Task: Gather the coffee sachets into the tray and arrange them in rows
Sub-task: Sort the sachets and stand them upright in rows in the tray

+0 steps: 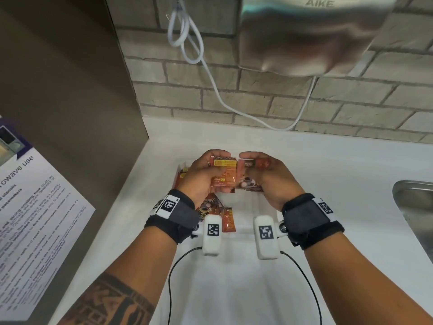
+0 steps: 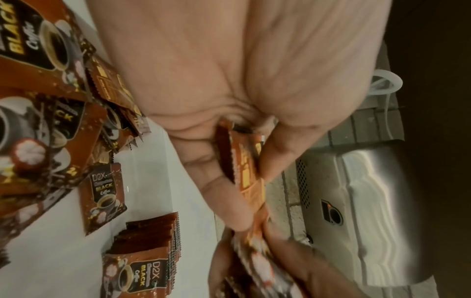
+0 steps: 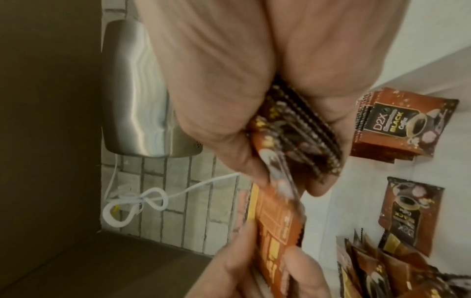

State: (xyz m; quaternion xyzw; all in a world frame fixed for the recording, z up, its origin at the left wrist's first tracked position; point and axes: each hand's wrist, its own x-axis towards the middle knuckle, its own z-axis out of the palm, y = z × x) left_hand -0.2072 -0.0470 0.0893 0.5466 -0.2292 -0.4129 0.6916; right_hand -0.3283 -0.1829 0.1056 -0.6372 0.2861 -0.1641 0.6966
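Head view only: we see both forearms reaching over the white tabletop (image 1: 328,165), each with a black wrist strap, and the steel sink (image 1: 414,207) at the right edge; a printed notice (image 1: 35,219) lies to the left.
Wrist views only: we read "D2X Black Coffee" on the packets, and we see a neat stack of sachets (image 2: 150,252) and one single sachet (image 2: 103,198) lying flat just beside it; the head view hides these behind the hands.
Left hand (image 1: 203,177): raised above the tabletop, palm toward us, thumb and curled fingers gripping an orange sachet bundle (image 1: 223,174) by its edges.
Right hand (image 1: 267,177): raised at the same height, close beside the left, fingers curled round a second bundle of dark sachets (image 3: 300,145), edges fanned.
Contact: the two held bundles meet between the hands.
Loose heap (image 1: 215,209): more sachets lie overlapping on the tabletop, below the left wrist.
Count: two hands, two held bundles, one stack, one single sachet; we cannot count the packets in the heap or the bundles.
Tray: we cannot tell it apart from the white surface.
Wall: a steel hand dryer (image 1: 311,34) with a looped white cable (image 1: 185,31) on grey brick.
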